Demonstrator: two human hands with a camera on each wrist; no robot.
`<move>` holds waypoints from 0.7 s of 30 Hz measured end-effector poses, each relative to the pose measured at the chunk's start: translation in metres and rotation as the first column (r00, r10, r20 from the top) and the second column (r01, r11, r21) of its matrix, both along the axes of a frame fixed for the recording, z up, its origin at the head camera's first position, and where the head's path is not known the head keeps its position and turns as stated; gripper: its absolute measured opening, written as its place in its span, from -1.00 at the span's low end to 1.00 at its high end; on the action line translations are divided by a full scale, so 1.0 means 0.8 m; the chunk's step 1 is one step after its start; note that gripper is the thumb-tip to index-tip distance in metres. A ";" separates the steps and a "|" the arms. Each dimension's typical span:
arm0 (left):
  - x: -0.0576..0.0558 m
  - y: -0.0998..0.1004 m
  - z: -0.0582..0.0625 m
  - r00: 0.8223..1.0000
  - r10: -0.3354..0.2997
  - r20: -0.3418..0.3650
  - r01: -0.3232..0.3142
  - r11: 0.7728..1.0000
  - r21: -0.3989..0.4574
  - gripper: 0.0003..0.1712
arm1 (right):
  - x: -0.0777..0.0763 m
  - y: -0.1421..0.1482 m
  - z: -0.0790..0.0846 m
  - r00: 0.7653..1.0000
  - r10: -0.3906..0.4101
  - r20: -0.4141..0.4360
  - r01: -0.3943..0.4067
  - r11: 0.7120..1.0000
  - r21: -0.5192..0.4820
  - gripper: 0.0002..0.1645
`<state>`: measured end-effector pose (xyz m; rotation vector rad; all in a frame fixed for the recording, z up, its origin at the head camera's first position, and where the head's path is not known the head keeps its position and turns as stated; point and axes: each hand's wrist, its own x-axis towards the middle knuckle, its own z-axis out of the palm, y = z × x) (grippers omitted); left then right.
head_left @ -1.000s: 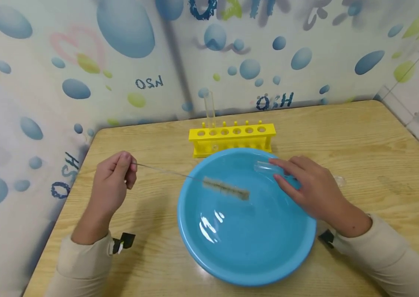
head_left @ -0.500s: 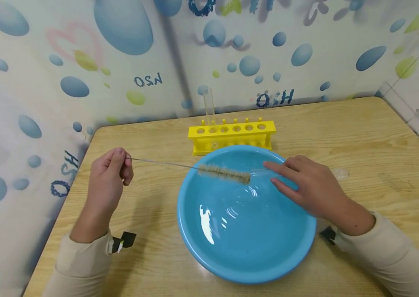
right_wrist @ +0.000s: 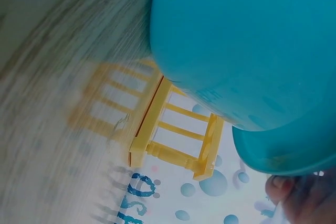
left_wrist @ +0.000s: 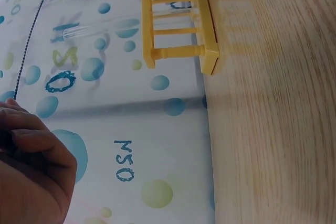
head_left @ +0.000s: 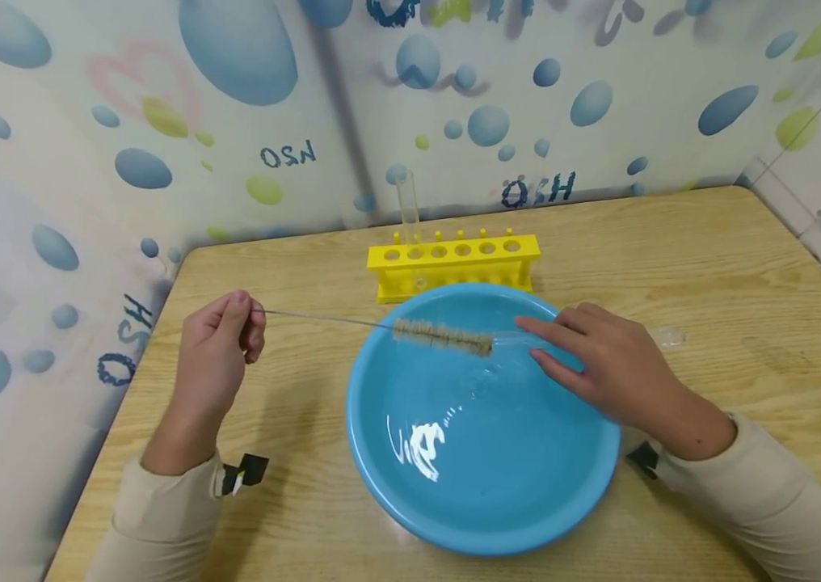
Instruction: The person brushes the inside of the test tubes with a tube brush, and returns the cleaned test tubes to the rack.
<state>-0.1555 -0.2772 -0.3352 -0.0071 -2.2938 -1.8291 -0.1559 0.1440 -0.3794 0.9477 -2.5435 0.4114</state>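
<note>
In the head view my left hand [head_left: 214, 347] pinches the wire handle of a test tube brush [head_left: 443, 336]. Its bristles lie over the blue basin [head_left: 483, 541]. My right hand [head_left: 610, 372] holds a clear test tube [head_left: 508, 338] between thumb and fingers above the basin's right side. The bristle tip meets the tube's mouth; whether it is inside cannot be told. Part of the tube is hidden by the hand, and its rounded end shows beyond. The left wrist view shows the twisted wire [left_wrist: 32, 35] rising from the left hand [left_wrist: 31, 166].
Behind the basin stands a yellow test tube rack [head_left: 454, 255], with one upright clear test tube [head_left: 408, 202] in it. The basin holds water with rippling reflections. A patterned wall [head_left: 236, 202] borders the back of the wooden table [head_left: 709, 267].
The brush has risen and levelled out, and its tip has come from below and apart to the tube's mouth. The right hand still grips the tube, now more level.
</note>
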 end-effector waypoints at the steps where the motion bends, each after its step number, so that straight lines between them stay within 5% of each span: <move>1: 0.000 0.000 0.000 1.000 0.001 0.001 -0.001 1.000 -0.002 -0.57 | 0.000 0.000 0.000 1.000 -0.001 0.002 0.001 1.000 -0.003 -0.48; 7: 0.002 0.001 0.002 1.000 0.006 0.011 -0.006 1.000 0.013 -0.57 | 0.000 -0.001 -0.001 1.000 -0.013 0.013 0.013 1.000 -0.002 -0.33; 21: 0.002 0.004 -0.001 0.999 0.040 -0.001 -0.040 0.999 0.018 -0.55 | 0.002 -0.002 0.003 1.000 -0.015 0.015 0.015 1.000 -0.007 -0.35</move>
